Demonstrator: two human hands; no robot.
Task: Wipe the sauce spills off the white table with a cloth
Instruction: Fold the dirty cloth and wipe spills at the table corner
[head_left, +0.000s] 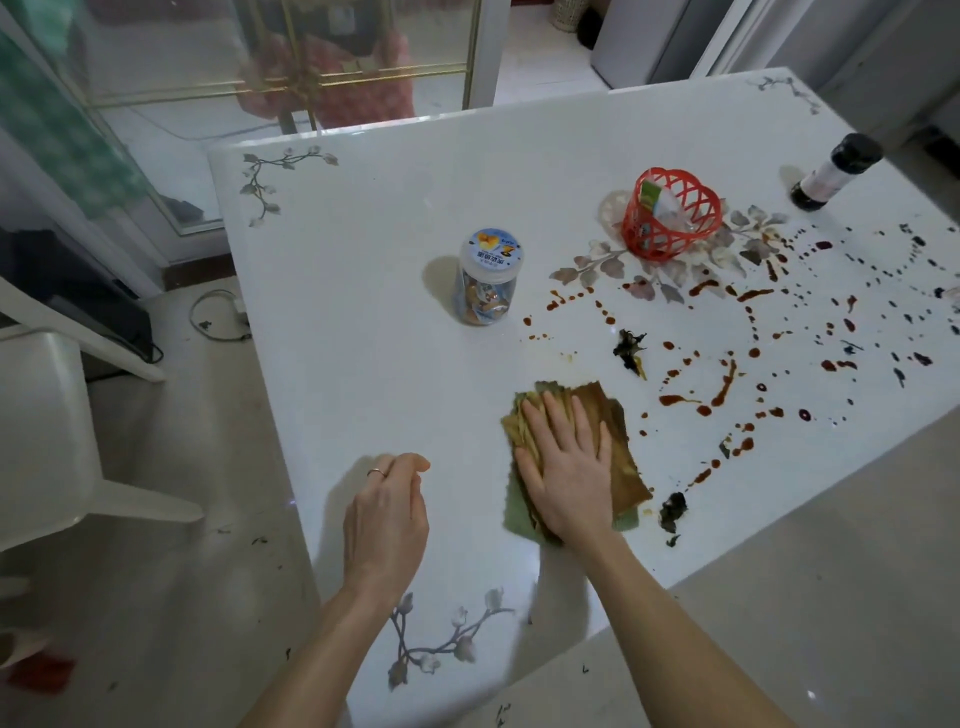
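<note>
Head view: right hand (566, 470) fingers (560, 415) spread on cloth (626, 465); left hand (387, 514) seemingly loosely curled.

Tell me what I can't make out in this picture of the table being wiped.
Head view:
Table under the cloth: covered by cloth and right hand.
Sauce spills: cut off by the right edge.
Jar lid print: too small to read.
Basket contents: blocked by its lattice.

Cloth (629, 467) on table (363, 234), jar (485, 283) behind-left, basket (670, 218) behind-right, bottle (834, 171) right of basket, spills (722, 387) right of cloth.
</note>
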